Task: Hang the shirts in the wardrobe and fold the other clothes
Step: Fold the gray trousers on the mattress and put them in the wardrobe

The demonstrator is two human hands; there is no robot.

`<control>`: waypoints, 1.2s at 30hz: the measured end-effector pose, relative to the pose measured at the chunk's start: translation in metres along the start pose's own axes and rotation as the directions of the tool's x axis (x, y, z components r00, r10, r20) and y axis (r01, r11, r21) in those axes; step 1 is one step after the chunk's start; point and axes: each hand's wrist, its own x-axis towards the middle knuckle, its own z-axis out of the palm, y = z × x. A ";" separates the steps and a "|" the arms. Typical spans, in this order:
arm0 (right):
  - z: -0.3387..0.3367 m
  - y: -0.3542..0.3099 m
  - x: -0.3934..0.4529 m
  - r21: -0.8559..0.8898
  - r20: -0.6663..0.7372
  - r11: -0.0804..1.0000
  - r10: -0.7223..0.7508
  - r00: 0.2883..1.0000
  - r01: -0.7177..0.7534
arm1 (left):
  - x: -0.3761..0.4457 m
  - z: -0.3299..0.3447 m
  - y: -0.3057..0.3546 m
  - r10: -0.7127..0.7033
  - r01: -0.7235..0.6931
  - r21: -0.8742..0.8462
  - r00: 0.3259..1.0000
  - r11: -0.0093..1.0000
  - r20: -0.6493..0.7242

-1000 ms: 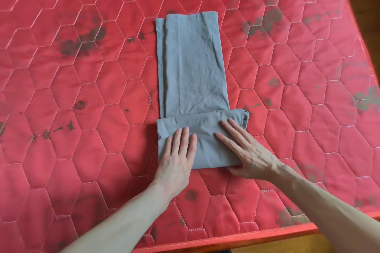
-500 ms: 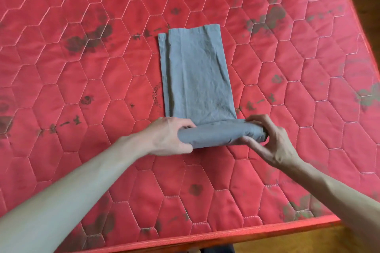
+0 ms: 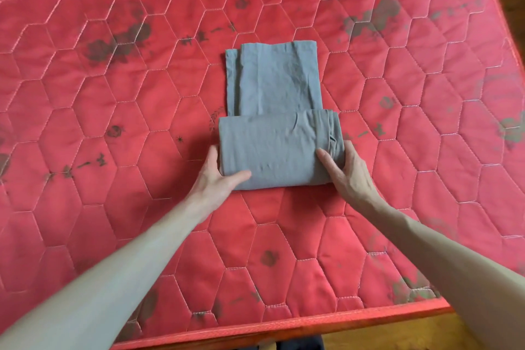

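A grey garment (image 3: pixel 272 133) lies folded in a narrow strip in the middle of the red quilted mattress (image 3: pixel 113 94). Its near end is turned over into a thick flat bundle, and a single flat length sticks out beyond it. My left hand (image 3: pixel 217 176) holds the bundle's left edge with the thumb on top of the cloth. At the right edge my right hand (image 3: pixel 348 170) holds the layered end, thumb lying on top and fingers along the side. Both bare forearms reach in from the near side.
The mattress has hexagon stitching and dark flower prints, and nothing else lies on it. Its piped front edge (image 3: pixel 284 327) runs along the bottom of the view, with yellow floor (image 3: pixel 383 338) below it. The right edge (image 3: pixel 505 23) borders dark floor.
Both hands lifted the folded near end and turned it over once more away from me. It now lies flat again, and the uncovered length beyond it is shorter.
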 end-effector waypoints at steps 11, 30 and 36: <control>0.020 -0.010 0.009 -0.309 -0.108 0.950 -0.004 0.994 -0.030 | 0.038 0.016 0.014 -0.029 0.067 0.377 0.994 0.924 -0.105; 0.016 -0.012 0.006 -0.827 0.335 0.378 -0.265 0.904 0.417 | 0.021 0.034 -0.009 0.426 -0.323 0.943 0.844 -0.083 0.326; 0.022 -0.015 0.001 -0.779 0.259 0.468 -0.365 0.894 0.416 | 0.017 0.046 0.002 0.382 -0.304 0.952 0.883 0.025 0.272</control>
